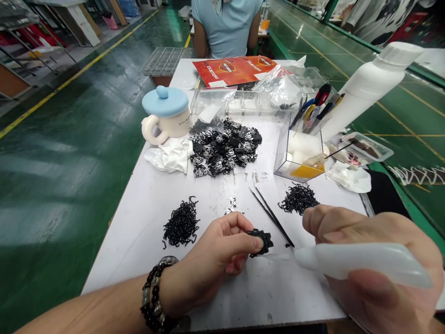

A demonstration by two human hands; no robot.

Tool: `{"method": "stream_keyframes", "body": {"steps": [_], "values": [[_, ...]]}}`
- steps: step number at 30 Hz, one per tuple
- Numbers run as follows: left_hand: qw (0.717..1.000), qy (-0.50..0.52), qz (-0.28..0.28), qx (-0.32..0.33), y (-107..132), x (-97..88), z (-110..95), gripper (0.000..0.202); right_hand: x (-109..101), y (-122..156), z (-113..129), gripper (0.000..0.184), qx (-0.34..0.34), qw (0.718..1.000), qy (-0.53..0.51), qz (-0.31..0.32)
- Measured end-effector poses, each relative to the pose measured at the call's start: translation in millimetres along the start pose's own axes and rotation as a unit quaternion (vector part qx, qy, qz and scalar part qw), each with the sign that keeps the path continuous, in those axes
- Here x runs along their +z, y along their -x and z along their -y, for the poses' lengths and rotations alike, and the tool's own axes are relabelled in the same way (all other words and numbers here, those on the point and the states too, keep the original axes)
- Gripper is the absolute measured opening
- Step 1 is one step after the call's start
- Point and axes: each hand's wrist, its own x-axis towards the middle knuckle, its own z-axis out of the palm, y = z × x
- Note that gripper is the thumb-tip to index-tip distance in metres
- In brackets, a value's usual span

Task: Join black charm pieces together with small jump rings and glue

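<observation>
My left hand [225, 246] pinches a small black plastic part [261, 243] between thumb and fingers, low over the white tabletop. In my right hand [378, 260] is a translucent white squeeze bottle [361, 260], its narrow tip turned left toward the black part but apart from it. Black tweezers [271, 217] lie just beyond the two hands. Small curved black pieces form one pile [181, 222] left of my left hand and another pile [299, 198] beyond my right. A few tiny silvery pieces [232, 204] lie between the piles.
Farther back is a heap of black and metal parts [225, 146]. A lidded mug [167, 116] and crumpled tissue [170, 157] flank it on the left. On the right stand a clear tool box [301, 155] and a tall white bottle [371, 88]. A person [227, 28] sits beyond the table [139, 218].
</observation>
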Motion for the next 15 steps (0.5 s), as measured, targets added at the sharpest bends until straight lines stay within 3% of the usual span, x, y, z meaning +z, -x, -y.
{"method": "stream_keyframes", "body": {"steps": [4,8,11,15], "values": [[1.0,-0.004,0.001,0.001,0,-0.3,1,0.026,-1,3,-4,0.016,-0.019,1.0,-0.019,0.003],[1.0,-0.009,-0.002,0.004,0,-1.4,2,0.025,1,0,2,0.014,0.028,0.998,-0.046,-0.022],[1.0,-0.001,-0.006,-0.002,-1,-1.3,1,0.025,-2,-8,-1,0.024,0.065,0.991,-0.081,-0.09],[1.0,-0.001,-0.011,0.0,0,0.3,1,0.025,-11,-22,-30,0.021,-0.022,0.975,0.045,-0.217]]}}
